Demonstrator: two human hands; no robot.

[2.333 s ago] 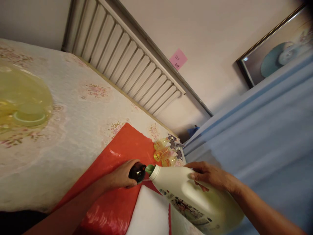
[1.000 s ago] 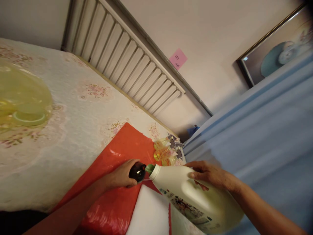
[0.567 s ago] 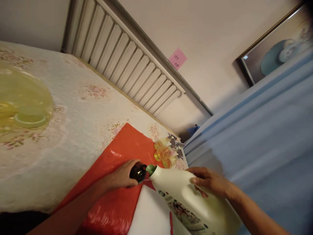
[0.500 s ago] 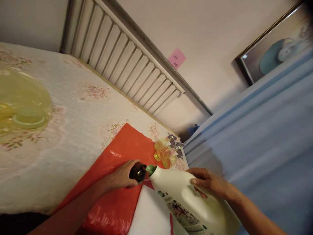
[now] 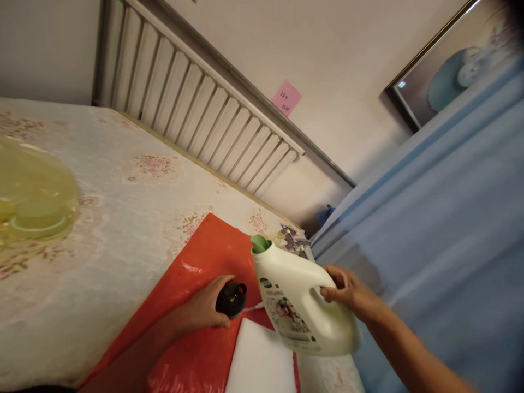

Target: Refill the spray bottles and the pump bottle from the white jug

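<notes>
A cream laundry detergent jug (image 5: 301,297) with a green pour spout (image 5: 259,243) tilts above the red sheet. My right hand (image 5: 347,292) is wrapped round its side handle. Left of the jug, my left hand (image 5: 208,303) curls its fingers and thumb around a small, dark, round cup-like container (image 5: 231,299). What is inside the dark container cannot be made out. The spout is apart from it, higher and to the right. Beneath both hands lies a glossy red plastic sheet (image 5: 192,273), with a white block (image 5: 262,357) near its right edge.
A translucent yellow basin (image 5: 36,169) stands at the left on the flowered tablecloth (image 5: 118,240). Behind the jug, grey star-like pieces (image 5: 292,234) are partly hidden. A white radiator (image 5: 192,93) runs along the wall, and a blue curtain (image 5: 450,207) hangs at the right.
The jug has swung more upright, its spout rising away from the dark container. Now it hides most of the small yellow containers behind it. My left hand keeps its grip.
</notes>
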